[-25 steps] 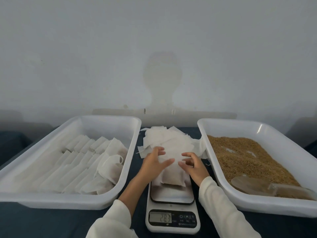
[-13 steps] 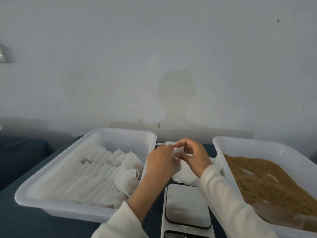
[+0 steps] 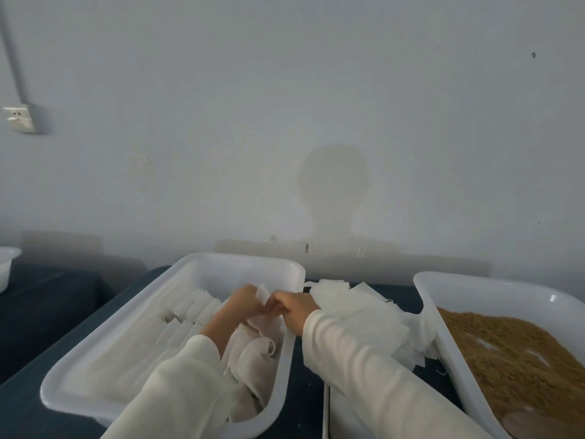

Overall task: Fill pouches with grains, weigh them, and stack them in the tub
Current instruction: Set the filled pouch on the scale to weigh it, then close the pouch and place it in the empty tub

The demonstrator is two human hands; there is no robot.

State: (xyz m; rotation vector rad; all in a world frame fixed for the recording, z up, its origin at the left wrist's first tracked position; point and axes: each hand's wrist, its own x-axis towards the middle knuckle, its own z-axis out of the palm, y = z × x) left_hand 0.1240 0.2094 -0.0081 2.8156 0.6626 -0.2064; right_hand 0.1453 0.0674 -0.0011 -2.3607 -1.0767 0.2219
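Note:
My left hand (image 3: 240, 304) and my right hand (image 3: 292, 307) meet over the right side of the white left tub (image 3: 196, 267), both pinching the top of a filled white pouch (image 3: 262, 324). The pouch hangs between them above the filled pouches (image 3: 256, 365) lying in rows in the tub. A heap of empty white pouches (image 3: 357, 308) lies on the table between the two tubs. The right tub (image 3: 443, 280) holds brown grain (image 3: 512, 353). A sliver of the white scale (image 3: 326, 416) shows at the bottom, mostly hidden by my right sleeve.
A dark blue cloth (image 3: 57, 299) covers the table. Part of another white tub (image 3: 6, 264) shows at the far left edge. A scoop (image 3: 522, 426) lies in the grain at the bottom right. A wall socket (image 3: 19, 117) sits on the grey wall behind.
Both hands lifted the filled pouch off the scale and carried it left, to above the left tub. The view swung up and left, so the scale dropped almost out of sight.

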